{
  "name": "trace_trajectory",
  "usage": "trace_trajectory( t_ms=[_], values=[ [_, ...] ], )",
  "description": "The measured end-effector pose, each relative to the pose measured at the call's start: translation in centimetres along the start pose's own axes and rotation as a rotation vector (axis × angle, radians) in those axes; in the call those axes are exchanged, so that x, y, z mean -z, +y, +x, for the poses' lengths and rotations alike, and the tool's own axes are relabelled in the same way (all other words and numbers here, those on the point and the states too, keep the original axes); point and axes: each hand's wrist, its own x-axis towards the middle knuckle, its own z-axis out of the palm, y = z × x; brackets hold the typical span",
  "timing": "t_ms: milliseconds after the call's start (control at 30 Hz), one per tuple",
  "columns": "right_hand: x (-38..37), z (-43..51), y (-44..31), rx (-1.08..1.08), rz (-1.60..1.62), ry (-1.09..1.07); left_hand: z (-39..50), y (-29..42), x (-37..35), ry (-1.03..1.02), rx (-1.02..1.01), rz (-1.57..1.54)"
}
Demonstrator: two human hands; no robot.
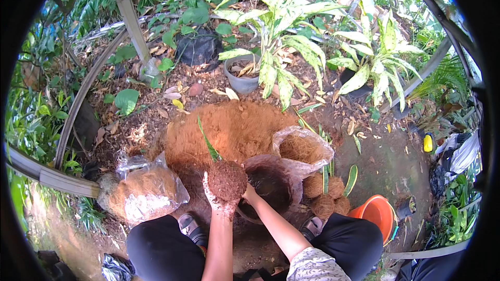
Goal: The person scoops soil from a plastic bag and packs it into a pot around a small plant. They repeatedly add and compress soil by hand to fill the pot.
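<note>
Before my knees, my left hand (217,200), caked with wet soil, cups a round brown ball of soil and fibre (226,179) from below and the left. A single pointed green leaf, like a snake plant's, (210,146) stands up out of the ball. My right hand (249,192) is against the ball's right side, its fingers mostly hidden behind it. Close by on the right is a wide tub (295,187) with dark, wet-looking contents. My right forearm crosses over its near-left rim.
Behind lies a heap of brown coir (230,128). Fibre fills an open bag (314,165) and a clear plastic bag (152,191). Fibre-wrapped balls (324,205) with snake plant leaves sit near an orange bucket (377,214). Potted variegated plants (242,80) stand farther back.
</note>
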Motion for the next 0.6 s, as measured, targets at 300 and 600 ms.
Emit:
trace_trajectory(
  t_ms=[300, 600],
  values=[
    [8.5, -9.1, -7.9, -0.382, 0.767, -0.352, -2.2, 0.0, -0.8, -0.152, 0.044, -0.045],
    [11.5, -12.0, -8.3, 0.064, 1.021, -0.423, -3.0, -0.6, -2.1, -0.225, 0.128, -0.110]
  ],
)
